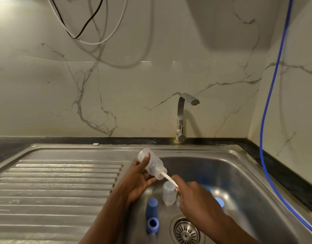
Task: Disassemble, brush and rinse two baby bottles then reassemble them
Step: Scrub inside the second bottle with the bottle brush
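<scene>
Over sink (239, 173): one held bottle (152, 164), one standing bottle (169, 194), one brush (167, 177).

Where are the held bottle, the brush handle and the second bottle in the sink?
held bottle (157, 166): head view, clear side wall.
brush handle (169, 178): head view, white shaft outside the bottle's mouth.
second bottle (169, 195): head view, middle of its clear body.

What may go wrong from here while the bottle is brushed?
The right hand holds the brush handle just above the second bottle standing in the sink, so it may knock that bottle over. The left hand holds the tilted bottle over the basin's edge; a hard push might make it slip.
</scene>
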The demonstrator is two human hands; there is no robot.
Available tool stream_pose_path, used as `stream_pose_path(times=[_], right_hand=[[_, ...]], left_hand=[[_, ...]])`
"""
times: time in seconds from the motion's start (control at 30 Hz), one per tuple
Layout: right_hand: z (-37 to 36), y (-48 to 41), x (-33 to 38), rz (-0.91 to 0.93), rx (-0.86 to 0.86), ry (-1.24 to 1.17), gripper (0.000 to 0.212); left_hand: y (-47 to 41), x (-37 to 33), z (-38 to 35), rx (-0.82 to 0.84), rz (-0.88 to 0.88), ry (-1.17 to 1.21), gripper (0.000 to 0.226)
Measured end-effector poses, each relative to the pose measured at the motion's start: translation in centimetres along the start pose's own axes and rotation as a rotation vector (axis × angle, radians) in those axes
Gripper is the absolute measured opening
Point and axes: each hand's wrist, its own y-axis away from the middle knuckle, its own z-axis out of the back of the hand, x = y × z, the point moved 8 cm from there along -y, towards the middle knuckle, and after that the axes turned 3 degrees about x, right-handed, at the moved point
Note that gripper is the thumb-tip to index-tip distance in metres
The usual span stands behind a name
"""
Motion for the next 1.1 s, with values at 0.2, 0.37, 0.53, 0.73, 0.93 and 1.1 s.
stream_pose_path(times=[0.2,0.37,0.53,0.73,0.93,1.1], right_hand=[[-1.8,-0.2,0.0,-0.070,0.233,-0.687,0.022],[-1.4,1.3,1.4,-0.272,0.653,-1.441,0.031],[-0.7,-0.5,-0.4,0.028,0.160,-0.421,0.022],[-1.4,-0.8,0.0,0.171,0.087,-0.148,0.047],[-2.9,-1.0,-1.5,-0.021,0.066,-0.433,0.020],[-1.6,-0.6,-0.7,0.073,-0.051,-0.354,0.022]], left_hand=[[-0.1,-0.1,0.6,0.005,-0.012,0.054,0.078],[0.3,-0.5,-1.0,0.216,0.023,0.291,0.103],[-0.2,0.7,1.2,-0.046,0.021,-0.017,0.058],[-0.2,1.8,-0.4,0.004,0.126,0.151,0.074],[-0.1,0.4,-0.9,-0.031,0.000,0.246,0.076],[-0.6,-0.9,1.3,-0.110,-0.112,0.411,0.081]])
